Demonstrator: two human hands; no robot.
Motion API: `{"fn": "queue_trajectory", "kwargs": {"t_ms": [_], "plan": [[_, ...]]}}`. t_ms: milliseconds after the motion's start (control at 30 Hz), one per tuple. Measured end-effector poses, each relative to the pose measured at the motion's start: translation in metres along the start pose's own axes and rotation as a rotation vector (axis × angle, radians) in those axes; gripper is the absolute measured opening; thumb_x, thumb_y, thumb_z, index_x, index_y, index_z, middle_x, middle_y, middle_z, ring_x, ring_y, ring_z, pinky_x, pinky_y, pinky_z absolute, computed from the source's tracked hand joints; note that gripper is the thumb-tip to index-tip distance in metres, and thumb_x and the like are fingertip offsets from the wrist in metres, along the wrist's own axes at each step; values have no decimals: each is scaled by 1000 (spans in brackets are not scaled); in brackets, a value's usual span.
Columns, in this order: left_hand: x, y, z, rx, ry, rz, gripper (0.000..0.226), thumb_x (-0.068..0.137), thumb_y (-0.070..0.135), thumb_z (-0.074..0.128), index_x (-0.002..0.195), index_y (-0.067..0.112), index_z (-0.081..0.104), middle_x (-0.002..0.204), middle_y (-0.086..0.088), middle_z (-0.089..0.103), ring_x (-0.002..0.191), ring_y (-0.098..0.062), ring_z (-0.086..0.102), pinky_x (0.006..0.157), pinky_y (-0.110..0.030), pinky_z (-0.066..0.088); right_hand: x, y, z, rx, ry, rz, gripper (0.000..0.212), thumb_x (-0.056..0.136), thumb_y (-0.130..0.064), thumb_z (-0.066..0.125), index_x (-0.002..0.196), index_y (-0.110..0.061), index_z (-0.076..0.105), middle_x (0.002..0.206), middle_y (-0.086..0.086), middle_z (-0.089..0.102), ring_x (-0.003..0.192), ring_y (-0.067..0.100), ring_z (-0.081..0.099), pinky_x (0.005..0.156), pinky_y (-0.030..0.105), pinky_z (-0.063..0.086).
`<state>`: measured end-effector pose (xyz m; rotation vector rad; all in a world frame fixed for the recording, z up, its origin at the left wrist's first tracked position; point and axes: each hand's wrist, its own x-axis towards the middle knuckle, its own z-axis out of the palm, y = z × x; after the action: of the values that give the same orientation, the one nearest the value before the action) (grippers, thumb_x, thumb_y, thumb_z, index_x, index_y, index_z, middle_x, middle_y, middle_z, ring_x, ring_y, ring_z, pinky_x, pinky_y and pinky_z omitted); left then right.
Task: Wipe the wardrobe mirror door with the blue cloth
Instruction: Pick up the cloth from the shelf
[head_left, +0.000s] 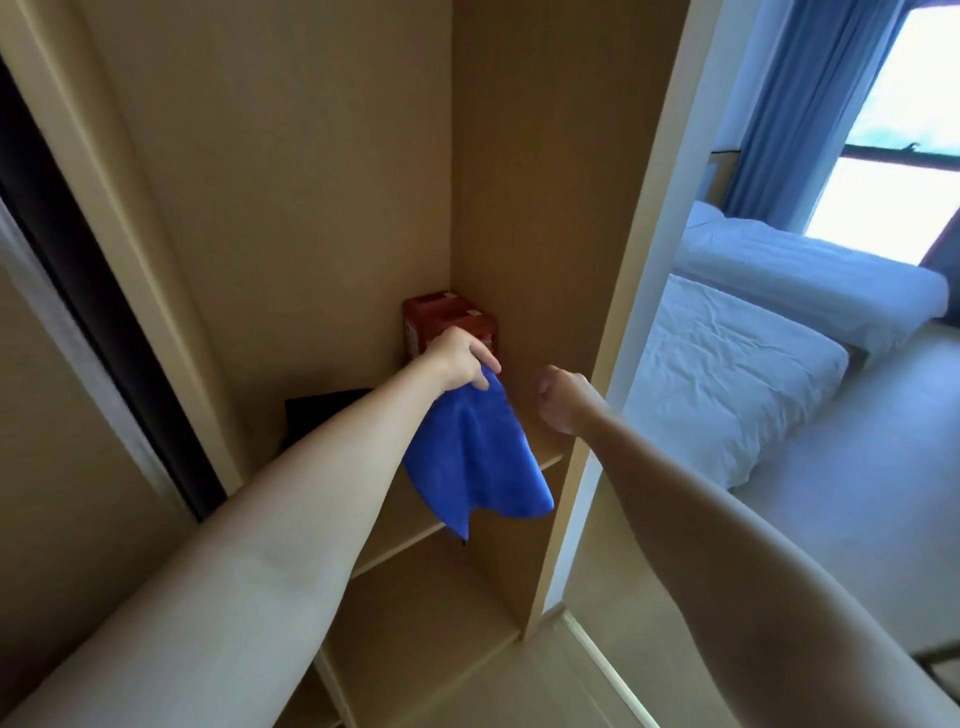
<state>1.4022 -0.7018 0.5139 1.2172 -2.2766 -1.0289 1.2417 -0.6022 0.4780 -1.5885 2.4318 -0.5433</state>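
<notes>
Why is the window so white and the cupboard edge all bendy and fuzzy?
Head view: the window is blown out by daylight, so nothing outside shows; the wide lens bends the wardrobe edges; the dark door edge at left is smeared by motion blur; the cloth and left hand stay fairly sharp.

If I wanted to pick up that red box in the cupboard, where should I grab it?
Probably by its top edges, coming from the open front: the red box sits in the back corner, with walls close behind and on its right. The left hand gripping the blue cloth partly hides it.
</notes>
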Motion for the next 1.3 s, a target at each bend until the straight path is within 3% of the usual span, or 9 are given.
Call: {"fn": "queue_trajectory", "kwargs": {"t_ms": [167, 300, 433, 633, 733, 800, 933, 1133, 1300], "plan": [[-6, 30, 27, 379, -76, 182, 51, 78, -10, 62, 123, 14, 64, 124, -8, 61, 113, -26, 59, 91, -33, 51, -15, 30, 0, -3, 26, 66, 17, 83, -15, 47, 96, -15, 57, 95, 11, 67, 90, 35, 64, 67, 32, 48], [-13, 53, 55, 572, -113, 294, 28, 85, -7, 50, 100, 13, 63, 107, -7, 60, 89, -24, 61, 69, -32, 48, -30, 53, -5, 22, 48, 121, 20, 89, -11, 52, 107, -9, 60, 106, 13, 65, 100, 36, 61, 80, 37, 51], [-6, 72, 81, 646, -181, 342, 14, 83, 18, 70, 90, 16, 58, 101, -4, 56, 83, -25, 60, 75, -42, 56, -43, 92, -14, 40, 87, 210, 25, 92, -12, 52, 116, -9, 59, 121, 14, 60, 110, 33, 56, 81, 31, 41], [3, 114, 133, 522, -319, 416, 39, 86, 33, 63, 58, 15, 43, 62, -2, 44, 55, -19, 42, 51, -29, 31, -74, 162, -41, 22, 117, 345, 29, 92, -16, 52, 121, -12, 58, 122, 14, 61, 111, 32, 56, 80, 31, 41], [9, 141, 169, 328, -365, 382, 33, 86, 28, 64, 62, 14, 47, 64, -3, 47, 59, -17, 49, 48, -28, 41, -87, 203, -55, 42, 124, 400, 28, 91, -20, 51, 118, -14, 58, 119, 13, 62, 106, 31, 58, 86, 34, 48], [15, 161, 198, 254, -368, 376, 29, 84, 29, 67, 67, 11, 51, 70, -5, 52, 67, -22, 56, 55, -33, 54, -94, 232, -64, 69, 134, 428, 26, 91, -23, 50, 115, -16, 57, 114, 11, 63, 98, 29, 58, 85, 36, 51], [29, 209, 261, 210, -395, 392, 40, 74, 37, 81, 84, 11, 54, 83, -4, 55, 78, -21, 54, 65, -34, 49, -104, 296, -82, 120, 158, 488, 23, 91, -23, 51, 112, -17, 57, 109, 9, 60, 89, 26, 60, 75, 34, 52], [45, 291, 364, 293, -694, 369, 57, 68, 9, 87, 114, 7, 55, 104, -11, 59, 98, -31, 61, 76, -43, 59, -127, 407, -113, 135, 172, 604, 8, 91, -22, 50, 98, -19, 54, 102, 7, 62, 83, 23, 55, 74, 31, 46], [62, 350, 463, 468, -724, 508, 29, 75, 11, 79, 101, 3, 68, 96, -12, 68, 91, -27, 66, 76, -36, 55, -157, 501, -145, 176, 194, 727, 14, 92, -24, 49, 103, -19, 56, 102, 6, 63, 87, 24, 61, 82, 42, 55]]}}
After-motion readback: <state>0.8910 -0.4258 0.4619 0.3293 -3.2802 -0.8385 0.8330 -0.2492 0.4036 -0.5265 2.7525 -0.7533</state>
